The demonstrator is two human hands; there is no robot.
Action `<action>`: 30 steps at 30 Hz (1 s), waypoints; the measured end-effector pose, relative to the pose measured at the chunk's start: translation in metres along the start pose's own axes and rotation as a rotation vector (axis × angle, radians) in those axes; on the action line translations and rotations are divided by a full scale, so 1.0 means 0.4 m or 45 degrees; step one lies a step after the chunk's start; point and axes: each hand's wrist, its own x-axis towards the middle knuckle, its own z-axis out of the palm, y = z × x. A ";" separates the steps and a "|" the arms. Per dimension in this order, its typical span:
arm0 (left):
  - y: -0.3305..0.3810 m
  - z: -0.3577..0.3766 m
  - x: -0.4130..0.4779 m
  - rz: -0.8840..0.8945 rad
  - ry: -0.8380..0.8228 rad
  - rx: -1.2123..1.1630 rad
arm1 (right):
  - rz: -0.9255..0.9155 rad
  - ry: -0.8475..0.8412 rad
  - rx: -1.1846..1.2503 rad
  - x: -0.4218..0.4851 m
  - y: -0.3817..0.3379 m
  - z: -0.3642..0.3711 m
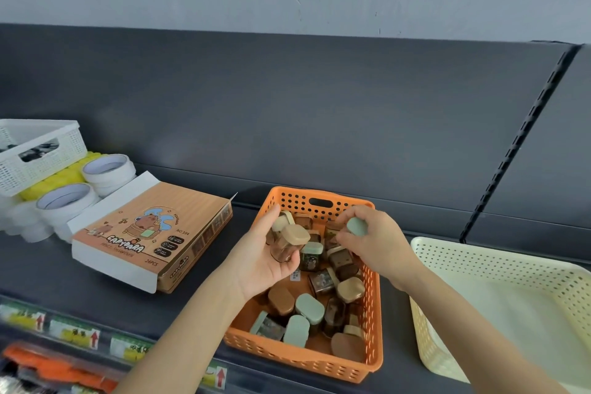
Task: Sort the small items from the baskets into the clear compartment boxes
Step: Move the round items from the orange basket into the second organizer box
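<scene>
Along the shelf's (pixel 64 272) front edge runs a strip of price labels (pixel 73 334). Just behind it, near the middle of the shelf, sits the orange basket (pixel 307 358), loosely heaped with small capped sharpeners (pixel 308 309) lying at every angle.

Over its far half, the left hand (pixel 256 269) is turned palm up and cupped round a few pieces. This looks like a way to gather several before carrying them off. The topmost, a cream-capped piece (pixel 289 241), lies tilted, its long axis running from the palm up toward the far right, cap end leading.

The right hand (pixel 380 246) pinches a green-capped piece (pixel 357 226) in its fingertips, cap facing the camera. The body is hidden, so its axis cannot be told.

A cream basket (pixel 428 345) stands just right of the orange one. Left of it lies a capybara box (pixel 153 233), then tape rolls (pixel 107 169) and a white basket (pixel 41 150) toward the far left corner. No clear compartment box is in view.
</scene>
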 end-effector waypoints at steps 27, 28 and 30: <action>-0.022 0.003 -0.038 0.247 0.056 0.530 | 0.158 0.017 0.077 -0.010 -0.048 0.014; -0.027 0.010 -0.036 0.278 0.048 0.592 | 0.146 0.109 0.134 -0.030 -0.053 0.009; -0.039 0.025 -0.029 0.379 0.039 0.722 | 0.125 0.258 0.250 -0.071 -0.060 -0.002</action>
